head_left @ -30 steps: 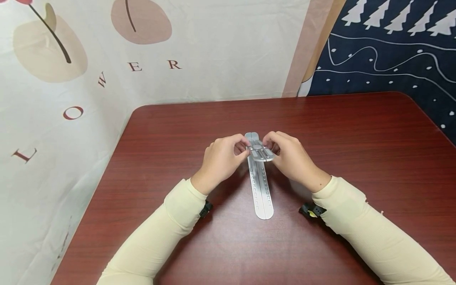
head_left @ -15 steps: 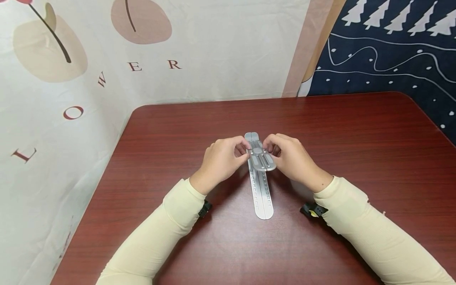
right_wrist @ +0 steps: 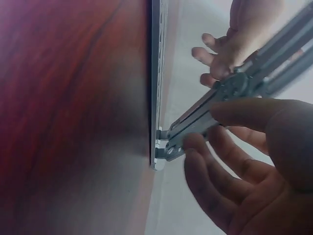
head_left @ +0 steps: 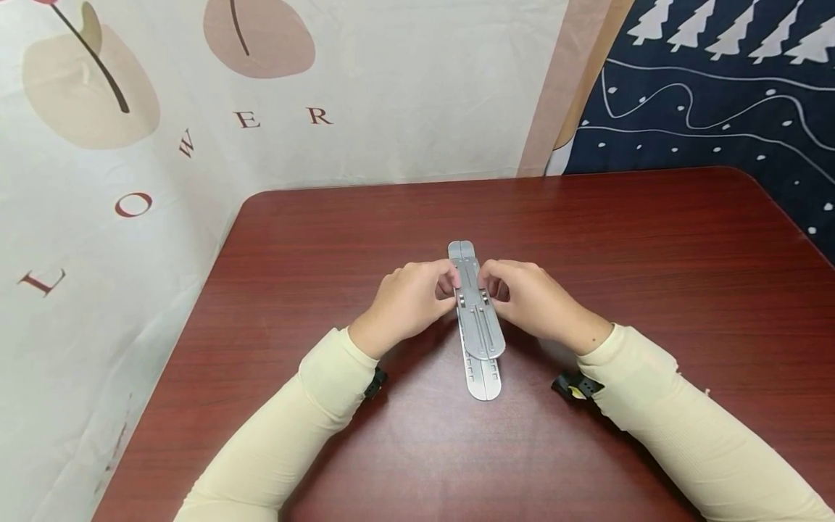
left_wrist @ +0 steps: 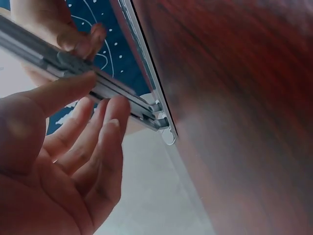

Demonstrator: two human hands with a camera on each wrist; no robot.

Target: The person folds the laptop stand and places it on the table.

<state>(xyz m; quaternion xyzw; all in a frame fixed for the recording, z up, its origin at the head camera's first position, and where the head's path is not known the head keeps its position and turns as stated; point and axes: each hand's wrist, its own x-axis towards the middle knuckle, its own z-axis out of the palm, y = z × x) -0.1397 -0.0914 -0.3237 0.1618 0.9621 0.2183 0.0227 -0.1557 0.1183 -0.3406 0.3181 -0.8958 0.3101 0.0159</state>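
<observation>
A grey folding laptop stand lies lengthwise in mid-table, its flat slotted base (head_left: 483, 388) on the wood. The hinged upper section (head_left: 484, 337) slants above the base toward me and covers much of it. On its left edge my left hand (head_left: 407, 299) pinches it between thumb and fingertips; my right hand (head_left: 535, 299) pinches the right edge. In the left wrist view, the upper arms (left_wrist: 29, 44) rise at an angle from small hinge feet (left_wrist: 159, 122) on the base. The right wrist view also has these arms (right_wrist: 195, 120) joined to the base (right_wrist: 157, 68) at its far end.
The dark red wooden table (head_left: 339, 225) extends around the stand, with rounded far corners. A pale printed cloth (head_left: 417, 87) hangs behind it, and a dark blue cloth with white trees (head_left: 704, 101) hangs at the right. Black wrist straps (head_left: 577, 386) show at the sleeves.
The stand's upper section has swung down toward me, covering more of the base and showing a flatter, longer face. Both hands have shifted slightly nearer with it. The base has stayed in place.
</observation>
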